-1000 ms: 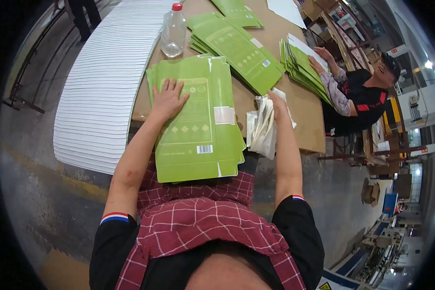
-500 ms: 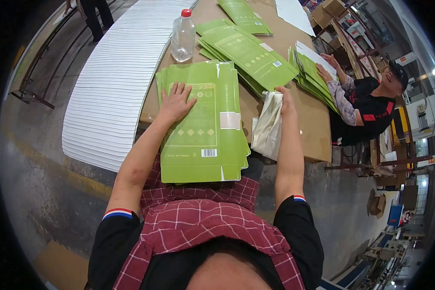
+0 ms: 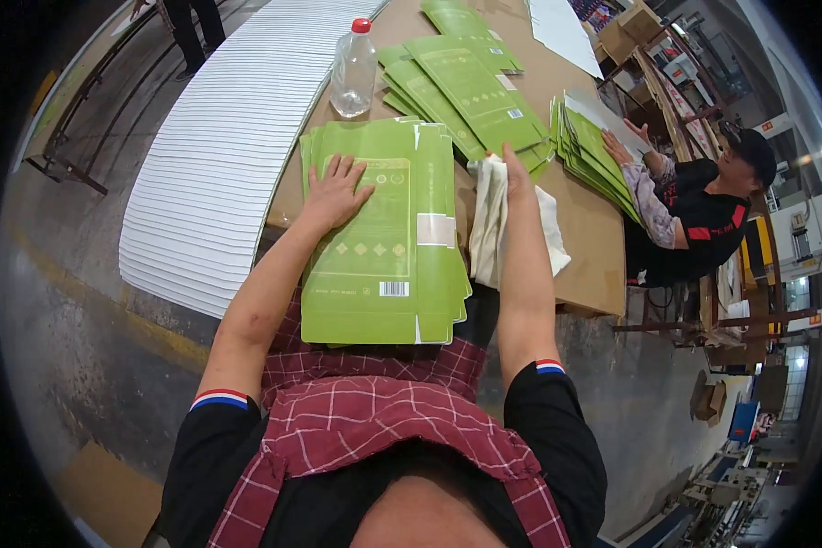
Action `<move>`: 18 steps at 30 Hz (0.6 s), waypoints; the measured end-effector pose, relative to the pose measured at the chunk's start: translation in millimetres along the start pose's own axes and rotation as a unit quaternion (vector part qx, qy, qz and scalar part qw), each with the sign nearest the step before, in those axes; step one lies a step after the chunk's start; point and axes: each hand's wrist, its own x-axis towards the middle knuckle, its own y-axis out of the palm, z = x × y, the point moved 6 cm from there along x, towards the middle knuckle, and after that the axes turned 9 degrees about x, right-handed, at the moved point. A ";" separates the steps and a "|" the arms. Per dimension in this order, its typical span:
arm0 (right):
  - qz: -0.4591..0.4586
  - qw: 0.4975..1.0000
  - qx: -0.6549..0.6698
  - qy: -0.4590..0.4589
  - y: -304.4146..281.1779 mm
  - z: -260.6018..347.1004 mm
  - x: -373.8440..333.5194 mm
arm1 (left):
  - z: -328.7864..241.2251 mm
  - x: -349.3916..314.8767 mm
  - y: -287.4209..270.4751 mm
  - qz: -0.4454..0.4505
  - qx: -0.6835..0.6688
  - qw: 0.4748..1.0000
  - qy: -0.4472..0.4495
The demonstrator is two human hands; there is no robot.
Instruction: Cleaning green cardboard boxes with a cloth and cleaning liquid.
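Note:
A stack of flat green printed cardboard sheets [image 3: 356,306] lies at the table edge right before me, its layers slightly fanned at the right side. My left hand [image 3: 340,190] rests flat on the top sheet with its fingers spread. Just right of the stack, my right hand [image 3: 518,179] is closed on a bunched white cloth [image 3: 489,224]. One part of the cloth hangs left of the wrist and another shows right of it. The right fingertips are mostly hidden. Beyond this hand lie more green sheets [image 3: 465,87], overlapping at angles.
A clear plastic bottle [image 3: 352,78] with a red cap stands behind the stack. A large fanned pile of white sheets [image 3: 219,155] fills the left. At right, a co-worker [image 3: 703,196] handles another green pile [image 3: 589,151] on the brown tabletop [image 3: 593,265].
My right hand has moved slightly left with the cloth, nearer the stack, and part of the cloth now shows right of the wrist. My left hand stays on the stack.

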 end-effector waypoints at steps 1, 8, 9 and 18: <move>-0.037 0.998 0.002 -0.058 -13.6 1.7 8.6 | -4.1 3.2 1.8 -0.002 0.000 1.000 0.004; -0.111 0.957 0.060 -0.262 -44.0 25.3 17.8 | -5.1 1.2 3.1 -0.010 0.010 1.000 0.004; -0.109 0.959 0.058 -0.255 -39.4 27.9 17.6 | -0.4 -1.4 2.2 -0.012 0.014 1.000 -0.002; 0.147 0.975 0.161 -0.049 -7.5 35.6 33.8 | 0.3 -3.4 2.6 -0.019 -0.012 1.000 -0.003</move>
